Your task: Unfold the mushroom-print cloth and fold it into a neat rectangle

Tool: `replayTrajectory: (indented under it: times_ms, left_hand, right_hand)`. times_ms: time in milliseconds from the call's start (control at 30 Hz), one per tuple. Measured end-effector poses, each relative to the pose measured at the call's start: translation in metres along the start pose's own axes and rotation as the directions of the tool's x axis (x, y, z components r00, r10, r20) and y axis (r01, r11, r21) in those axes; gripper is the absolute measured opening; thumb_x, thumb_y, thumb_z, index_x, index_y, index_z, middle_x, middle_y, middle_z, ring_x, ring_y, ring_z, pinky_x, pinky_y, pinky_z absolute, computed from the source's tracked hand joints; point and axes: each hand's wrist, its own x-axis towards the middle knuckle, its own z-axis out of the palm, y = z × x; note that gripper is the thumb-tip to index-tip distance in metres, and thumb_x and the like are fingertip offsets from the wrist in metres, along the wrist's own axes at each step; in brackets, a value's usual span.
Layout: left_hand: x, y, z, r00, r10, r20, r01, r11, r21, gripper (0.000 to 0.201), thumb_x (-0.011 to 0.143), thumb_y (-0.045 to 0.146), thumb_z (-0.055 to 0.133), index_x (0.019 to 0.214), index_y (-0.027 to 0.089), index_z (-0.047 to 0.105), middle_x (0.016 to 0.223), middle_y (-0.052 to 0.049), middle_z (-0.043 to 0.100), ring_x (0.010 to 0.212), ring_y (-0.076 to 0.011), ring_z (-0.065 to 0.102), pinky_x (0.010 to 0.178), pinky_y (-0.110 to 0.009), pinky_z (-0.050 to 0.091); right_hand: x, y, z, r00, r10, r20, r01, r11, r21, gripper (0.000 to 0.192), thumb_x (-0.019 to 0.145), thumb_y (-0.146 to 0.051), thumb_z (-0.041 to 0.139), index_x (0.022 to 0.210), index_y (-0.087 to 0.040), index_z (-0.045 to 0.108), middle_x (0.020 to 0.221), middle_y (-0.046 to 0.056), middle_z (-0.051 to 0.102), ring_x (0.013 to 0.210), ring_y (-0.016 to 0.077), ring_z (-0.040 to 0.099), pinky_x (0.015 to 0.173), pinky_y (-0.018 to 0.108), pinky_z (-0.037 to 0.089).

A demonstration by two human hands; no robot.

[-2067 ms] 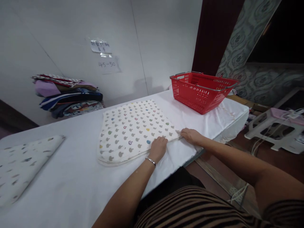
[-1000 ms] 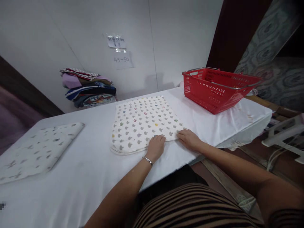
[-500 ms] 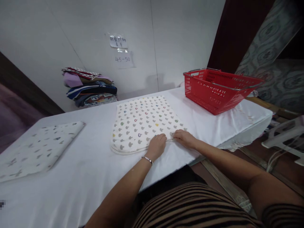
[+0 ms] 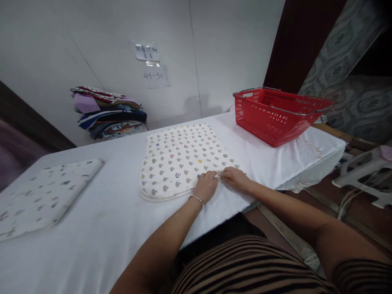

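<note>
A white cloth with a mushroom print (image 4: 183, 159) lies folded in layers on the table in front of me. At its near edge, toward the right corner, my left hand (image 4: 206, 186) has its fingers closed on the layered hem. Close beside it, my right hand (image 4: 235, 179) pinches the same edge, with a small bit of the edge raised between the two hands. A bracelet circles my left wrist. The fingertips of both hands are partly hidden against the fabric.
Another folded printed cloth (image 4: 45, 196) lies at the left of the white-covered table (image 4: 101, 228). A red basket (image 4: 275, 122) stands at the back right. A pile of folded fabrics (image 4: 110, 114) sits by the wall. A white plastic stool (image 4: 364, 175) is at the right.
My left hand has shifted slightly right along the near edge, closer to my right hand. The edge between them is lifted a little more. The view has turned slightly right.
</note>
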Motion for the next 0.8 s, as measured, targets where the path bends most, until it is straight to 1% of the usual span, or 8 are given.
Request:
replayTrajectory:
  times_ms: [100,167,267,333,467,567,667,800]
  left_hand:
    - [0.0,0.001,0.0,0.999,-0.044,-0.018,0.042,0.994,-0.099,0.016,0.088,0.016,0.039,0.086,0.017,0.055,0.105,-0.007,0.055,0.099,-0.0194,0.048,0.08,-0.034,0.038]
    - [0.0,0.002,0.0,0.996,-0.089,-0.024,0.084,0.985,-0.149,0.015,0.088,0.017,0.04,0.087,0.017,0.055,0.101,-0.007,0.055,0.096,-0.0184,0.049,0.081,-0.033,0.039]
    - [0.0,0.002,0.001,0.99,-0.14,-0.017,0.135,0.974,-0.183,0.013,0.088,0.018,0.04,0.085,0.017,0.053,0.093,-0.006,0.055,0.089,-0.0173,0.05,0.078,-0.032,0.039]
    - [0.0,0.002,0.001,0.986,-0.165,-0.016,0.159,0.968,-0.193,0.013,0.088,0.019,0.04,0.083,0.018,0.051,0.089,-0.005,0.056,0.084,-0.0168,0.051,0.076,-0.031,0.039]
    - [0.001,0.002,0.001,0.983,-0.186,-0.011,0.181,0.968,-0.175,0.014,0.089,0.021,0.04,0.081,0.018,0.05,0.085,-0.004,0.056,0.08,-0.0167,0.052,0.073,-0.03,0.038]
    - [0.0,0.002,0.0,0.99,-0.141,0.009,0.141,0.982,-0.124,0.014,0.089,0.02,0.039,0.084,0.018,0.051,0.085,-0.004,0.057,0.083,-0.0177,0.052,0.074,-0.031,0.038]
    - [-0.005,0.0,-0.002,0.995,-0.092,0.027,0.093,0.994,-0.059,0.013,0.088,0.016,0.04,0.089,0.018,0.053,0.094,-0.006,0.057,0.091,-0.0192,0.051,0.077,-0.034,0.038]
    - [-0.015,-0.007,-0.003,0.993,-0.114,0.035,0.114,0.994,0.001,0.016,0.086,0.014,0.041,0.092,0.018,0.055,0.106,-0.007,0.056,0.096,-0.0204,0.05,0.079,-0.035,0.038]
  right_hand:
    - [-0.003,-0.001,0.0,1.0,-0.015,-0.016,0.015,1.0,-0.018,0.02,0.09,-0.022,0.044,0.094,-0.02,0.064,0.089,0.006,0.06,0.086,0.0164,0.052,0.073,0.026,0.039]
    - [-0.005,-0.002,-0.001,0.998,-0.067,-0.021,0.066,0.998,-0.024,0.021,0.089,-0.021,0.044,0.095,-0.02,0.063,0.091,0.007,0.06,0.087,0.0169,0.052,0.075,0.027,0.039]
    - [-0.008,-0.004,-0.003,0.989,-0.15,-0.001,0.15,0.987,-0.053,0.02,0.088,-0.02,0.045,0.097,-0.018,0.062,0.094,0.008,0.059,0.089,0.018,0.05,0.076,0.03,0.038]
    - [-0.008,-0.006,-0.004,0.988,-0.152,0.013,0.152,0.984,-0.096,0.02,0.088,-0.021,0.044,0.097,-0.018,0.062,0.093,0.008,0.059,0.087,0.0183,0.05,0.076,0.03,0.037]
    - [-0.005,-0.007,-0.005,0.996,-0.09,0.022,0.093,0.977,-0.19,0.022,0.091,-0.02,0.041,0.094,-0.017,0.062,0.091,0.007,0.061,0.085,0.0179,0.05,0.073,0.029,0.035]
    - [-0.003,-0.004,-0.005,0.996,-0.082,0.04,0.089,0.969,-0.23,0.022,0.091,-0.017,0.041,0.094,-0.016,0.063,0.091,0.007,0.061,0.085,0.018,0.051,0.073,0.029,0.035]
    - [-0.003,0.0,-0.003,0.993,-0.106,0.05,0.115,0.969,-0.22,0.022,0.089,-0.014,0.042,0.096,-0.016,0.063,0.093,0.008,0.061,0.086,0.0183,0.051,0.074,0.03,0.035]
    - [-0.005,0.004,0.0,0.995,-0.097,0.025,0.1,0.983,-0.155,0.023,0.09,-0.014,0.04,0.096,-0.017,0.062,0.094,0.007,0.061,0.088,0.0181,0.051,0.076,0.029,0.036]
